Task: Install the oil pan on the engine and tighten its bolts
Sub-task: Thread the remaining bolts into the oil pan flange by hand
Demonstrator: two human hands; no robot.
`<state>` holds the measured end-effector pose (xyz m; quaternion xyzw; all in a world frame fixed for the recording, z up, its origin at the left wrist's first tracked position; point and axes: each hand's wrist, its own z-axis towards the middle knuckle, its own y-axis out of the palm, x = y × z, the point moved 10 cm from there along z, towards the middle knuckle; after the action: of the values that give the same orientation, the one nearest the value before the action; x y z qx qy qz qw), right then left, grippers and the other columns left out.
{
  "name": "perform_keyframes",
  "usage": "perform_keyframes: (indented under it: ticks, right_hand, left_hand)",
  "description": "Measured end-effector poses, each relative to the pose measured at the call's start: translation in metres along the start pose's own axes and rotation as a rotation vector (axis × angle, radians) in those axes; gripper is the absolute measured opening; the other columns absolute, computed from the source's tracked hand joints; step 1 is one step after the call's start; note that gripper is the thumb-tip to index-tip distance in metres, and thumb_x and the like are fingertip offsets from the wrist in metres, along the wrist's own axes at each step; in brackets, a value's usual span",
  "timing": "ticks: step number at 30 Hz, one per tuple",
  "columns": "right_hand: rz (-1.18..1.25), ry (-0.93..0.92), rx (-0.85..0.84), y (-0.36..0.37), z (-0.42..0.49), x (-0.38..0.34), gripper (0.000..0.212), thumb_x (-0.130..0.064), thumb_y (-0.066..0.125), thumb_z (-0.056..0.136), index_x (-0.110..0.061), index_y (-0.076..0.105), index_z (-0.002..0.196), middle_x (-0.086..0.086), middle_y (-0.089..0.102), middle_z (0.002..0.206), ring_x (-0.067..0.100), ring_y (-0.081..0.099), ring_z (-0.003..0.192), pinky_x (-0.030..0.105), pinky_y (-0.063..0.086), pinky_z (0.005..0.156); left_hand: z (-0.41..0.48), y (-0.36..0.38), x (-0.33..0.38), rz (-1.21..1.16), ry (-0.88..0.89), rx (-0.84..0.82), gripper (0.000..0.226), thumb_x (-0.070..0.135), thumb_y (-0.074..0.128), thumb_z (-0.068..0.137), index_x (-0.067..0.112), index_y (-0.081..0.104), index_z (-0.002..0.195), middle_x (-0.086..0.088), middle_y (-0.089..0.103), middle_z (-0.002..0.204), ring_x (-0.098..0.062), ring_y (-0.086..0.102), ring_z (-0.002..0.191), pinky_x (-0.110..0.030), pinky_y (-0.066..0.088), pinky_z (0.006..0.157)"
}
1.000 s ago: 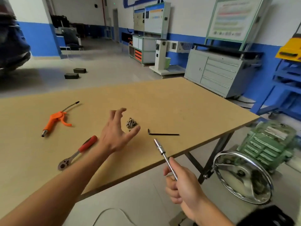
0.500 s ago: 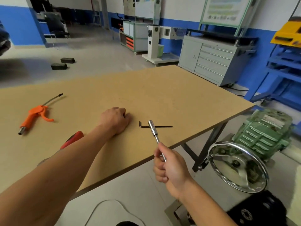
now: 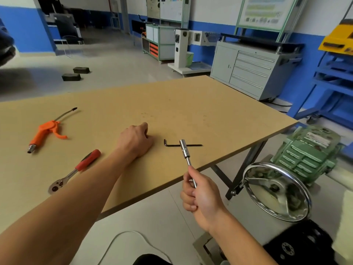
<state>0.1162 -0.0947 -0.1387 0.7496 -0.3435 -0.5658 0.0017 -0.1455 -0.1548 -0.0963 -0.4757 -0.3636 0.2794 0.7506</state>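
Note:
My left hand (image 3: 136,139) rests knuckles-up on the wooden table (image 3: 191,104), its fingers curled shut over the spot where the small pile of bolts lay; the bolts themselves are hidden under it. In front of the table edge, my right hand (image 3: 202,194) grips a chrome extension bar with a socket (image 3: 185,150) on its tip, pointing up and away from me. A dark engine part (image 3: 301,245) shows at the bottom right corner. No oil pan is in view.
A black hex key (image 3: 172,145) lies just right of my left hand. A red-handled ratchet (image 3: 76,169) and an orange air blow gun (image 3: 44,131) lie to the left. A chrome handwheel (image 3: 277,192) and green gearbox (image 3: 309,153) stand right of the table.
My left hand went from open above the pile of bolts to down on the table, closed over them. My right hand stayed in place with the extension bar.

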Motion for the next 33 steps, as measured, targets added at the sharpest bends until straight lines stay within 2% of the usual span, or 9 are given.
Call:
perform_keyframes:
  ticks: [4,8,12,16,19,23,25,28,33]
  right_hand:
    - [-0.017,-0.003,0.019,-0.002,-0.006,0.004,0.033,-0.037,0.045,0.102,-0.014,0.045,0.079,-0.001,0.024,0.057,0.011,0.015,0.049,0.028,0.009,0.047]
    - [-0.052,-0.018,0.011,0.000,-0.010,0.009,0.033,-0.037,0.045,0.102,-0.013,0.045,0.079,-0.001,0.025,0.057,0.012,0.016,0.049,0.027,0.010,0.046]
    - [-0.090,-0.031,-0.004,0.003,-0.011,0.012,0.033,-0.038,0.045,0.102,-0.013,0.045,0.079,-0.002,0.027,0.055,0.011,0.018,0.047,0.023,0.016,0.041]
    - [-0.093,-0.039,-0.001,0.003,-0.011,0.012,0.034,-0.038,0.046,0.102,-0.014,0.046,0.078,-0.003,0.028,0.055,0.011,0.019,0.046,0.022,0.019,0.039]
    - [-0.091,-0.045,-0.001,0.003,-0.010,0.011,0.033,-0.037,0.047,0.101,-0.014,0.046,0.077,-0.003,0.027,0.055,0.011,0.018,0.046,0.022,0.017,0.039]
    - [-0.087,-0.049,-0.002,0.008,-0.009,0.007,0.033,-0.036,0.048,0.101,-0.014,0.046,0.076,-0.003,0.025,0.055,0.011,0.017,0.046,0.022,0.015,0.039]
    - [-0.068,-0.044,-0.010,0.014,-0.007,0.005,0.033,-0.036,0.048,0.101,-0.014,0.046,0.076,-0.002,0.024,0.056,0.011,0.016,0.047,0.024,0.013,0.041]
    - [-0.036,-0.035,-0.030,0.027,-0.004,0.003,0.035,-0.038,0.046,0.101,-0.014,0.047,0.076,-0.001,0.024,0.057,0.011,0.016,0.048,0.026,0.010,0.045]
    - [-0.117,-0.096,-0.072,0.046,-0.002,-0.009,0.034,-0.039,0.044,0.102,-0.011,0.047,0.082,0.000,0.024,0.059,0.011,0.018,0.049,0.028,0.012,0.047]
  left_hand:
    - [-0.002,-0.005,0.002,0.000,-0.015,0.028,0.019,0.038,0.053,0.090,0.021,0.061,0.089,-0.004,0.051,0.080,-0.029,0.050,0.072,-0.031,0.038,0.063]
    - [-0.004,-0.006,0.005,0.032,-0.008,0.027,0.030,0.042,0.048,0.094,0.018,0.059,0.078,-0.008,0.055,0.080,-0.030,0.051,0.072,-0.031,0.039,0.062]
    - [-0.008,-0.009,0.007,0.041,0.010,0.071,0.039,0.041,0.043,0.096,0.017,0.053,0.066,-0.001,0.043,0.062,-0.029,0.049,0.063,-0.029,0.035,0.057]
    - [-0.011,-0.020,-0.004,-0.125,-0.048,0.159,0.047,0.035,0.047,0.093,0.011,0.044,0.053,-0.005,0.045,0.052,-0.025,0.044,0.050,-0.027,0.027,0.048]
    - [-0.014,-0.034,-0.037,-0.545,-0.291,0.244,0.046,0.029,0.049,0.092,0.008,0.041,0.052,-0.007,0.040,0.050,-0.022,0.033,0.047,-0.028,0.026,0.049]
    - [-0.030,-0.002,-0.081,-1.744,-0.910,0.247,0.036,0.019,0.047,0.090,0.019,0.038,0.055,0.004,0.036,0.047,-0.013,0.031,0.038,-0.018,0.019,0.040]
    - [-0.030,0.005,-0.070,-2.173,-0.973,0.156,0.030,0.008,0.042,0.074,0.019,0.036,0.047,0.007,0.028,0.042,-0.011,0.025,0.033,-0.017,0.015,0.035]
    - [-0.036,0.004,-0.054,-2.496,-0.926,0.147,0.021,0.005,0.034,0.062,0.015,0.040,0.045,0.006,0.025,0.044,-0.012,0.022,0.034,-0.018,0.014,0.037]
    - [-0.053,0.011,-0.023,-2.709,-1.040,0.132,0.021,0.004,0.032,0.073,0.012,0.050,0.065,0.001,0.040,0.052,-0.011,0.033,0.047,-0.017,0.027,0.048]
